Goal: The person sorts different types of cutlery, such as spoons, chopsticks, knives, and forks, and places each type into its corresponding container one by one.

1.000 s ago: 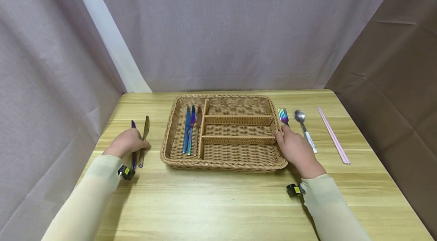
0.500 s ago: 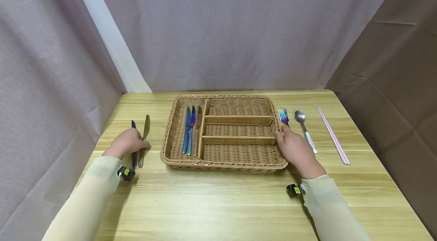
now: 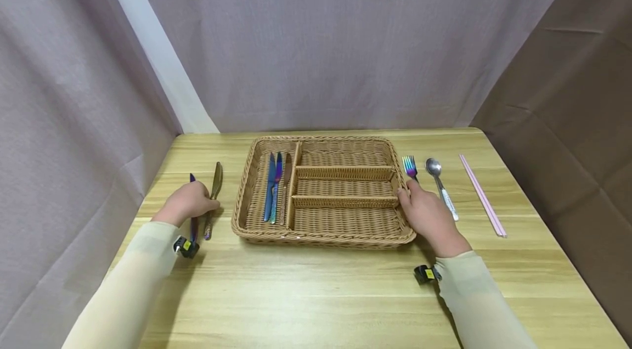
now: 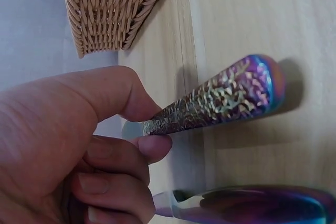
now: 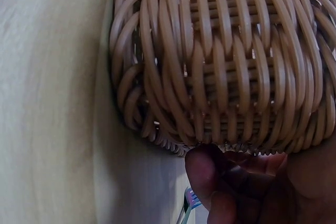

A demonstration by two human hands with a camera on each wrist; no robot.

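My left hand (image 3: 187,203) pinches a gold-bladed table knife (image 3: 218,178) between thumb and forefinger. Its patterned, rainbow-tinted handle end (image 4: 231,95) casts a shadow on the wood in the left wrist view. Just beside it, a purple table knife (image 4: 252,205) lies on the table, partly hidden under the hand in the head view. Holding the right rim of a wicker cutlery basket (image 3: 323,240) is my right hand (image 3: 428,218), with the thumb over the rim and fingertips against the outer wall. Three table knives (image 3: 275,187) lie side by side in the basket's left compartment.
Right of the basket lie a rainbow fork (image 3: 409,165), partly behind the right hand, a spoon (image 3: 442,187) with a white handle, and pink chopsticks (image 3: 483,195). Dividers (image 3: 345,201) split the basket's right part into three compartments. Grey cloth (image 3: 321,41) hangs behind the wooden table.
The gold-bladed knife has shifted slightly right and away from the purple one, pinched in the left hand, which moved a little with it. The right hand stays on the basket rim.
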